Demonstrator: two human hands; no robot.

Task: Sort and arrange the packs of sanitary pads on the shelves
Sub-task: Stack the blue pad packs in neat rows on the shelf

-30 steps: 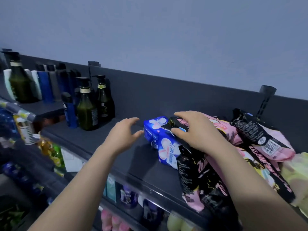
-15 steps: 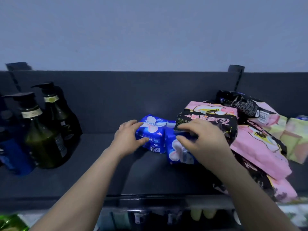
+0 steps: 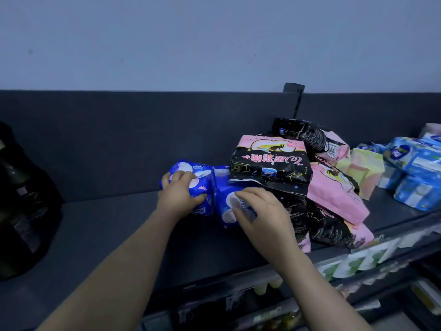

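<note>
Two small blue packs of pads stand side by side on the dark shelf (image 3: 114, 225). My left hand (image 3: 177, 195) grips the left blue pack (image 3: 201, 170), fingers over its top and thumb on its front. My right hand (image 3: 260, 211) holds the right blue pack (image 3: 223, 199), fingers curled on its front face. A black and pink pack (image 3: 269, 163) lies on top of that pack's right end. More black and pink packs (image 3: 334, 194) are heaped to the right.
Dark pump bottles (image 3: 21, 199) stand at the left end of the shelf. Pale yellow packs (image 3: 365, 170) and light blue packs (image 3: 415, 173) fill the right end. A shelf bracket (image 3: 294, 91) rises from the back panel. Lower shelves hold other goods (image 3: 358, 261).
My left hand closed over the left blue pack. My right hand came down from the black pack's edge onto the right blue pack. The view shifted right.
</note>
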